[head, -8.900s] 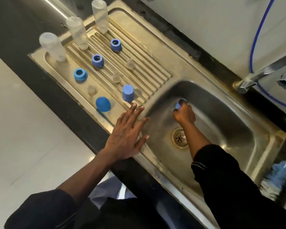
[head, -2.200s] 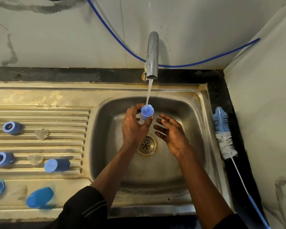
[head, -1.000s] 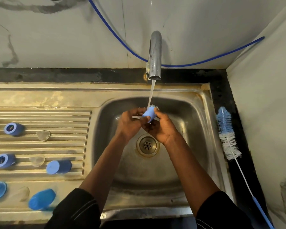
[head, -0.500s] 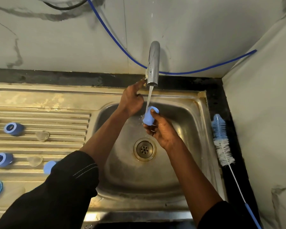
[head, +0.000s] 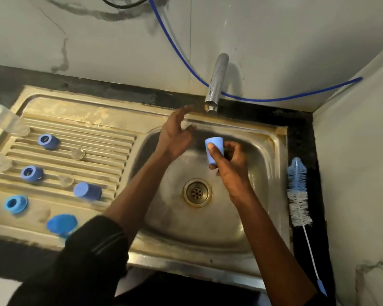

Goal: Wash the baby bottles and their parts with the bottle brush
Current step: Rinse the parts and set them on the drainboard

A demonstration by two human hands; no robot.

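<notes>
Blue cap (head: 213,149): pinched in right hand (head: 230,166), thumb in front, fingers curled behind, above the sink (head: 208,228) basin.
Left hand (head: 175,138): holds nothing, fingers loosely spread, near the tap (head: 216,82) spout.
Bottle brush (head: 297,193): flat along the counter (head: 301,133) right edge.
Blue rings (head: 48,141), clear teats (head: 77,153): on the drainboard (head: 93,120), left end.

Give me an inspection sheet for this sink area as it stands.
Surface: steel sink and drainboard, discoloured; no water seen at tap.
Job's things: bottle brush on black counter right of sink; blue rings, caps, clear teats and bottles on drainboard.
Clutter: nothing seen.
Grippers: left hand open by tap; right hand grips blue cap over sink.
Cables: blue hose along wall, black cable above.
Surroundings: stained wall, corner at right.
</notes>
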